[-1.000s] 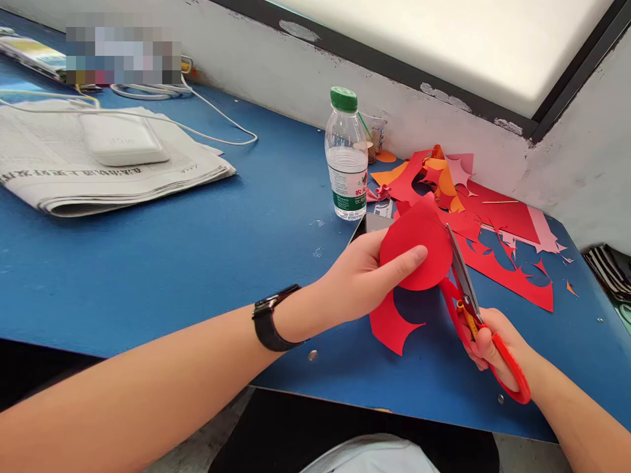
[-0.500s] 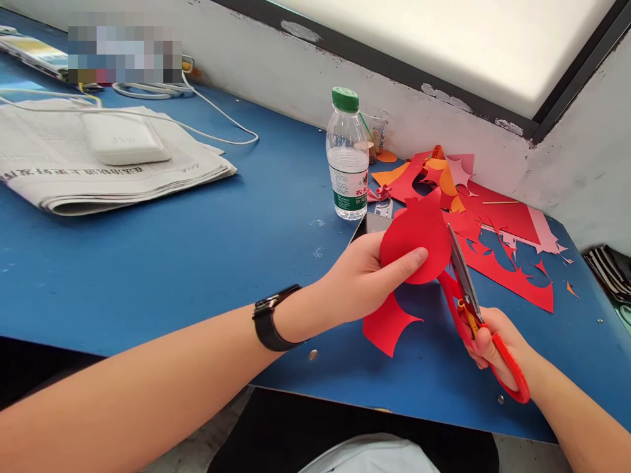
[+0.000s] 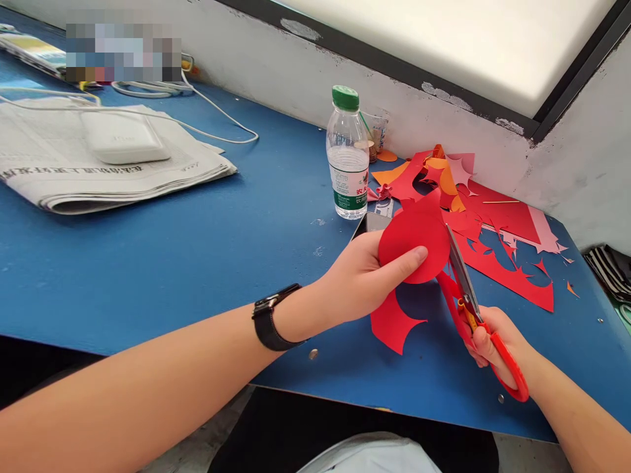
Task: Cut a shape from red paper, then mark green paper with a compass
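My left hand (image 3: 367,272) pinches a round piece of red paper (image 3: 411,230), thumb on top and the other fingers hidden beneath it. At the right edge of that paper are the blades of the scissors (image 3: 466,276), which have red handles. My right hand (image 3: 497,338) is wrapped round those handles. A curved strip of red paper hangs beside the blades, close to my right fingers. Below the round paper, a red offcut (image 3: 397,325) with scooped edges shows against the blue table (image 3: 276,263).
A water bottle (image 3: 348,167) with a green cap stands behind my left hand. Red, orange and pink paper scraps (image 3: 513,272) spread across the right side. Partly hidden near the bottle lies a dark flat device (image 3: 377,223). A white box (image 3: 125,141) rests on folded newspaper (image 3: 187,174) at left.
The red offcut beneath the round paper has shifted and turned slightly to the right. The round paper and the scissors have moved only a little; both hands keep their grip.
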`<state>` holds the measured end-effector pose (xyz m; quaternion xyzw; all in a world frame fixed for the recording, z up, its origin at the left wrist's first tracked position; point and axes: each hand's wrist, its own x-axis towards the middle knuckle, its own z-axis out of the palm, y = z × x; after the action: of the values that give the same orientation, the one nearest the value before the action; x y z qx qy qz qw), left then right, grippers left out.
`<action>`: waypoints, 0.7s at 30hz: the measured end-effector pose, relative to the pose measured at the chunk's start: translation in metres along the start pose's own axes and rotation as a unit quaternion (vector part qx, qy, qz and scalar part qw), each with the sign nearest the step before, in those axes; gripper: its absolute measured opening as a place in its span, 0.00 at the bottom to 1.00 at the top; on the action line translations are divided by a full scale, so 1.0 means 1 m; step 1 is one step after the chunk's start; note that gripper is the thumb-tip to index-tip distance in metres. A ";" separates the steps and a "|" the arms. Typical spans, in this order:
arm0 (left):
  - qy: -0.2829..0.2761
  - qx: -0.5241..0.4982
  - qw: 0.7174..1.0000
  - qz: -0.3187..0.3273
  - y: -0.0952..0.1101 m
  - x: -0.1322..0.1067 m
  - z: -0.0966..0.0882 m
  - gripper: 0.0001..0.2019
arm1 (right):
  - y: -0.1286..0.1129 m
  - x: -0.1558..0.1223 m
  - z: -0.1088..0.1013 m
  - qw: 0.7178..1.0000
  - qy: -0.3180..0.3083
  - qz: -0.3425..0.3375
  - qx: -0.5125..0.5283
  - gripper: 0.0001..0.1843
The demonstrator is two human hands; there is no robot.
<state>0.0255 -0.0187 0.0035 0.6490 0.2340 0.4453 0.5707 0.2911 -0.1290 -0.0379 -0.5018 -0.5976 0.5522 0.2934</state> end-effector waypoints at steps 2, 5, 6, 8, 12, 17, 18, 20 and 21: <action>0.002 0.005 1.000 0.004 0.001 -0.001 0.000 0.16 | -0.002 0.001 0.000 1.000 0.005 -0.003 -0.011 0.37; -0.002 0.007 1.000 0.004 0.002 -0.002 0.001 0.16 | -0.004 0.001 0.001 1.000 0.008 -0.001 -0.025 0.36; -0.004 0.008 1.000 0.003 0.003 -0.003 0.002 0.16 | -0.005 0.001 0.000 1.000 0.008 0.001 -0.028 0.36; -0.008 0.010 1.000 0.001 0.004 -0.003 0.002 0.17 | -0.007 0.001 0.000 0.999 0.007 0.007 -0.033 0.35; -0.003 0.025 1.000 0.005 0.005 -0.003 0.001 0.17 | -0.008 0.001 0.000 0.999 0.009 0.014 -0.040 0.36; 0.008 0.044 0.999 0.009 0.008 -0.001 0.001 0.16 | -0.008 0.000 0.001 0.999 0.012 0.019 -0.048 0.37; 0.009 0.046 0.999 0.005 0.008 -0.001 0.001 0.16 | -0.008 0.000 0.001 0.999 0.011 0.021 -0.048 0.37; 0.012 0.048 0.999 -0.004 0.007 -0.002 0.000 0.17 | -0.008 -0.001 0.001 0.998 0.010 0.027 -0.048 0.36; 0.014 0.049 0.999 -0.006 0.006 -0.002 0.000 0.18 | -0.008 -0.001 0.000 0.998 0.011 0.029 -0.048 0.36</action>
<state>0.0234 -0.0218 0.0090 0.6688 0.2676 0.4384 0.5375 0.2886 -0.1289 -0.0301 -0.5384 -0.6051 0.5260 0.2593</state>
